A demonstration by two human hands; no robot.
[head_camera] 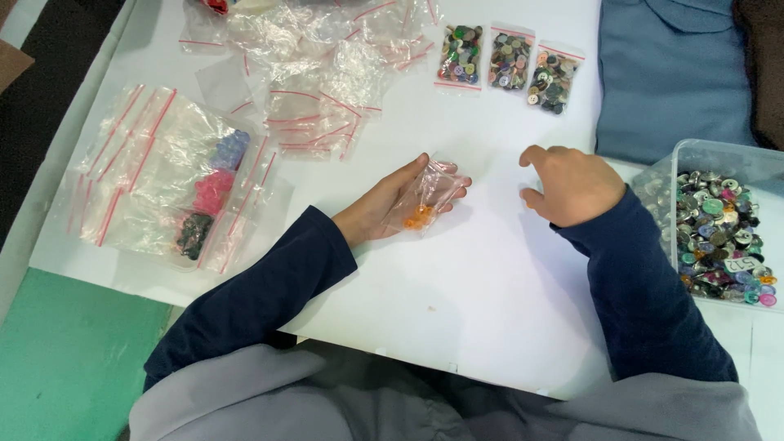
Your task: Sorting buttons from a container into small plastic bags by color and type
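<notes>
Left hand (384, 204): palm up, fingers loosely cupped under a small clear zip bag (425, 200) holding a few orange buttons (420, 216). Bag looks light, limp, slippery; best pinched at the sealed top edge. Right hand (572, 186): curled, empty, resting on the white table (457, 294). Plastic tub of mixed buttons (723, 224) alongside.

Single head camera, steep downward look, close over white table (457, 269).
</notes>
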